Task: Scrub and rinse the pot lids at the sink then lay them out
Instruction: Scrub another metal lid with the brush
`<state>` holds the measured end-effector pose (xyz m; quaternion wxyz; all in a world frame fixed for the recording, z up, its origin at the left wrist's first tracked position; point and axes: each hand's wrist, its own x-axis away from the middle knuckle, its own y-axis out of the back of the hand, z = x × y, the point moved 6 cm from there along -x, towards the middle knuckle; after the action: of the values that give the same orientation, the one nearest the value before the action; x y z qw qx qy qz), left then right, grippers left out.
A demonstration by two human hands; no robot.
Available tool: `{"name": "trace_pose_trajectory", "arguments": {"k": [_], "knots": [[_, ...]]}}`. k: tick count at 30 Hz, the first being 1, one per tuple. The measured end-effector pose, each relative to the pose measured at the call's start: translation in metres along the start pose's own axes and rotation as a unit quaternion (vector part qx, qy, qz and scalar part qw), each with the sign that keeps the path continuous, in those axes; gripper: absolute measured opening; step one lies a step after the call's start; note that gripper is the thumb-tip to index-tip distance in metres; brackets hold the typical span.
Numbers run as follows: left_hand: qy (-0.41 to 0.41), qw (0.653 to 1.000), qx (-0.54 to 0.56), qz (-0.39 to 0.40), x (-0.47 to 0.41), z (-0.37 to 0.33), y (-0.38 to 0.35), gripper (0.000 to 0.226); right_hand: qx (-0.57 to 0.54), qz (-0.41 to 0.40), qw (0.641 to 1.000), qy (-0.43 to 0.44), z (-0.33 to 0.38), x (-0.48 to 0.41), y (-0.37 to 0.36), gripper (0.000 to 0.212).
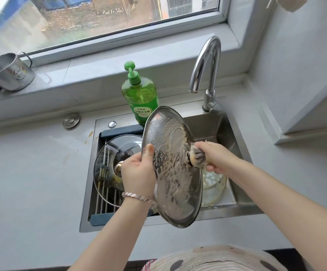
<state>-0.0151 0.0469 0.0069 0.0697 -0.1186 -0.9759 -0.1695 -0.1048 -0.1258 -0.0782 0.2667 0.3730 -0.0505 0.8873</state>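
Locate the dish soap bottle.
Head view: the green dish soap bottle stands behind the sink, left of the faucet, its base behind the steel lid.

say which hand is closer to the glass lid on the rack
Left. The left hand grips the steel lid right in front of the glass lid; the right hand holds a scrubber on the other side of the steel lid.

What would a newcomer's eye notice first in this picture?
First the steel lid, tilted over the sink and streaked with foam: the left hand grips its edge and the right hand presses a scrubber to it. Behind it stands a green soap bottle; a glass lid lies on the rack, left.
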Motion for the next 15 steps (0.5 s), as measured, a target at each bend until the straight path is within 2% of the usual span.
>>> {"name": "trace_pose_trajectory", "arguments": {"k": [2,3,4,6,9,11,12,13,15], "knots": [[0.039,0.999,0.027,-0.020,0.000,0.009,0.003,0.048,-0.138,0.002,0.990,-0.032,-0.012,0.003,-0.005,0.015],[0.054,0.998,0.033,-0.027,-0.001,0.013,0.004,0.048,-0.154,-0.018,0.988,-0.024,-0.017,0.005,-0.006,0.016],[0.062,0.997,0.032,-0.030,-0.002,0.016,0.004,0.048,-0.113,-0.052,0.992,0.005,-0.020,0.006,-0.004,0.020],[0.055,0.998,0.020,-0.026,-0.002,0.017,0.001,0.049,0.063,-0.140,0.983,0.104,-0.015,0.013,0.002,0.030],[-0.022,1.000,-0.018,-0.006,0.005,0.007,-0.006,0.051,0.336,-0.198,0.898,0.204,0.009,0.026,-0.007,0.026],[-0.073,0.997,-0.037,0.011,0.009,-0.001,-0.010,0.048,0.424,-0.194,0.856,0.223,0.022,0.022,-0.015,0.025],[-0.087,0.995,-0.041,0.016,0.010,-0.003,-0.011,0.047,0.423,-0.181,0.864,0.206,0.024,0.014,-0.013,0.025],[-0.093,0.995,-0.042,0.015,0.010,-0.003,-0.010,0.047,0.380,-0.156,0.895,0.174,0.024,0.005,-0.009,0.025],[-0.080,0.996,-0.033,0.004,0.008,-0.002,-0.007,0.049,0.210,-0.088,0.969,0.094,0.014,-0.010,0.000,0.025]]}}
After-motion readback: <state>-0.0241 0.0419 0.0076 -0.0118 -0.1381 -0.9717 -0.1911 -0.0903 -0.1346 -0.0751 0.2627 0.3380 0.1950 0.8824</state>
